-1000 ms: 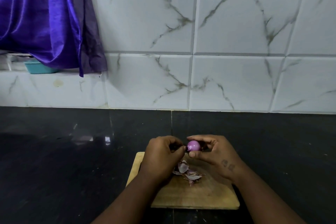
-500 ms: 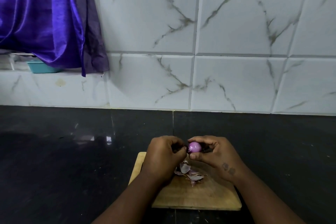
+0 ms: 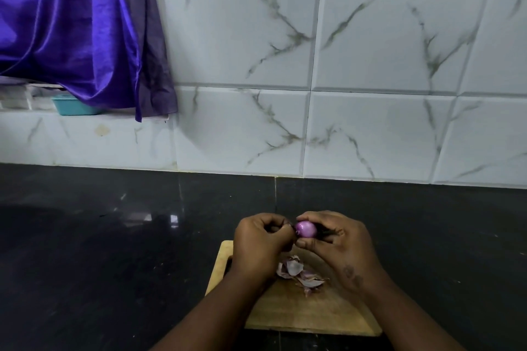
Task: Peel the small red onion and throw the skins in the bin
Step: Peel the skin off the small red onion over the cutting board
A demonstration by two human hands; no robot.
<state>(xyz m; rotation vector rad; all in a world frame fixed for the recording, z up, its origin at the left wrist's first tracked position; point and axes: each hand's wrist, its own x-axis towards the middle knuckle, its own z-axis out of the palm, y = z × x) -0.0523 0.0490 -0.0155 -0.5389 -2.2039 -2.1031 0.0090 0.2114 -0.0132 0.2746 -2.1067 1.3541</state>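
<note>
While the right hand pinches it between the thumb underneath and the curled fingers on top, the small red onion is held up between the two hands, its glossy purple surface bare on the side that shows. The left hand is bunched, its thumb and forefinger meeting at the onion's left end; whether they nip a last shred of skin or the tip itself cannot be told. Both hands hover above the far edge of a wooden cutting board, and the onion touches nothing but fingers. Below the hands, nearer the person, a small heap of pale pink onion skins lies on the board, between the two wrists. The board rests on a polished black countertop that spreads out to either side of the hands. Beyond the hands rises a wall of white marble-veined tiles. Far off past the left hand, a shiny purple cloth hangs over a ledge, with a teal container peeping out from under its hem.
</note>
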